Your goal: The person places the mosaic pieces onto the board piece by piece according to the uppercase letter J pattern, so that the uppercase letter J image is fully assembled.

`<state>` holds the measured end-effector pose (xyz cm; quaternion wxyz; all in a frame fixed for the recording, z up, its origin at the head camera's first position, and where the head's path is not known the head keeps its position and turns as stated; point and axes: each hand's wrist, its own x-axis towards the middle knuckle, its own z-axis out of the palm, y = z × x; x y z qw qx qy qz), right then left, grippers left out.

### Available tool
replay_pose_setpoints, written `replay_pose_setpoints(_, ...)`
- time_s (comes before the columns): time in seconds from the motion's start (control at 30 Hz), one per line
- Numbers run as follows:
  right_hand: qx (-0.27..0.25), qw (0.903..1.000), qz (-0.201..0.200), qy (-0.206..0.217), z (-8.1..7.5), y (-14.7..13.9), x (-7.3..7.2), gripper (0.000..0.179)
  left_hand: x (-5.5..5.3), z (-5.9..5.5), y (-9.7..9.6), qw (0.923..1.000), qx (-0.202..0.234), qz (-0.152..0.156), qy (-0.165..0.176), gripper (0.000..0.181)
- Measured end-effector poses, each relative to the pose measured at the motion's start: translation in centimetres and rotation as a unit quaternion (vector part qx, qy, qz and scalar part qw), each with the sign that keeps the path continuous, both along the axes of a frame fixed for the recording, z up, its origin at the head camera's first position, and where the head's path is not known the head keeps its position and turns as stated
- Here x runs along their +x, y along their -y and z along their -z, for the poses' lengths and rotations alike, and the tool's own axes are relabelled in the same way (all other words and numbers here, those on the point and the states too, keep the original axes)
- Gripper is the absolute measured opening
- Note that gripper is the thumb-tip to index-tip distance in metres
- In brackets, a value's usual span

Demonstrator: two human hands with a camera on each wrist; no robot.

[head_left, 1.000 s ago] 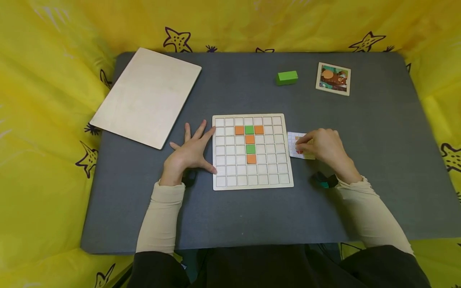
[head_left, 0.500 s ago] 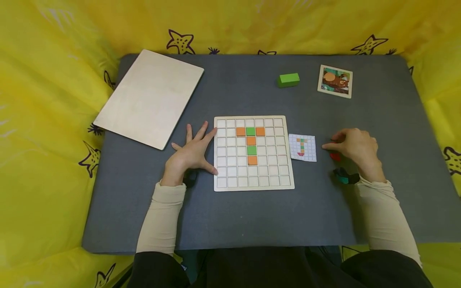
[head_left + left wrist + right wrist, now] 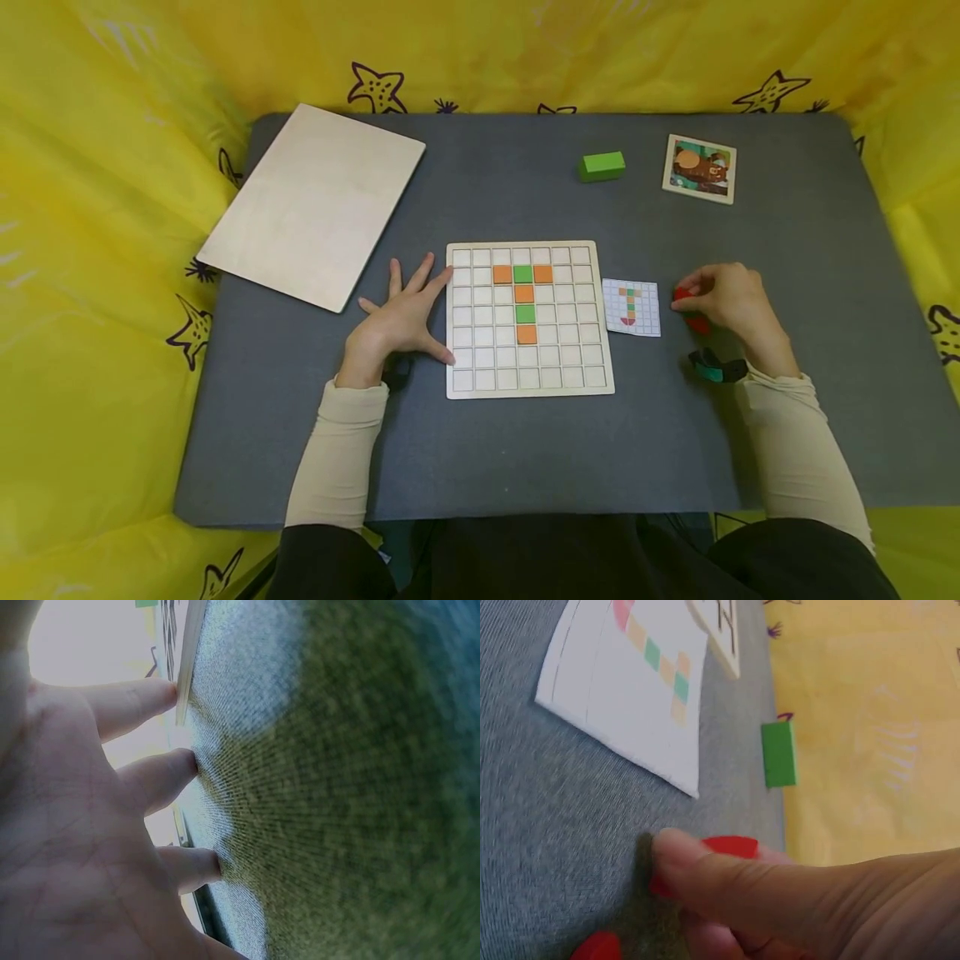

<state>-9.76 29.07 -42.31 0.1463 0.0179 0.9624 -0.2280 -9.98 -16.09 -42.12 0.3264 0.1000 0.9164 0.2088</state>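
Note:
My left hand [image 3: 393, 327] rests with spread, straight fingers at the left edge of a square wooden grid board [image 3: 570, 336]; thumb and index fingertips touch its rim. Orange tiles and green tiles [image 3: 525, 314] form a T shape in the board's cells. To the right of the board, my right hand [image 3: 738, 304] pinches a small red piece with a curved edge [image 3: 731, 846] between thumb and fingers. A second red piece [image 3: 699, 324] lies on the table just below those fingertips. Between board and right hand lies a paper card [image 3: 645, 325] printed with a coloured grid pattern.
A large plain wooden panel [image 3: 315, 208] lies slanted at the back left. Toward the back right are a green block [image 3: 602, 167] and a framed bear picture [image 3: 700, 169]. A yellow patterned curtain [image 3: 480, 50] surrounds the grey table [image 3: 480, 458].
My right hand has moved right, from over the card to the red pieces, and one of them now shows between its fingertips. The left hand stays at the board's edge.

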Motion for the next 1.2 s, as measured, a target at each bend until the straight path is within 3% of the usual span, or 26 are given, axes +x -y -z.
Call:
replay_pose_setpoints(0.2,-0.034,0.9991,-0.022,-0.007,-0.7,1.4,-0.2,0.034,0.0,-0.1,-0.1,1.0,-0.001,-0.001,0.004,0.141)
replay_pose_setpoints(0.33,-0.084,0.996,-0.03,0.002,-1.2,3.3,-0.2,0.034,-0.1,-0.2,-0.1,1.0,-0.003,0.002,0.003,0.141)
replay_pose_setpoints(0.6,-0.127,0.9888,-0.072,0.03,-1.4,7.9,-0.1,0.026,-0.1,-0.1,-0.2,1.0,-0.004,0.001,0.004,0.141)
replay_pose_setpoints(0.77,-0.147,0.9803,-0.123,0.047,-1.0,11.5,0.2,0.021,0.0,-0.1,-0.2,1.0,-0.004,-0.002,0.004,0.141)
replay_pose_setpoints(1.03,-0.207,0.955,-0.194,0.086,-0.5,16.7,1.4,0.016,0.0,-0.1,-0.1,1.0,0.0,-0.001,0.006,0.141)
replay_pose_setpoints(1.2,-0.196,0.9545,-0.215,0.065,-0.2,18.9,2.1,0.014,-0.1,0.0,-0.1,1.0,-0.005,-0.003,0.005,0.141)
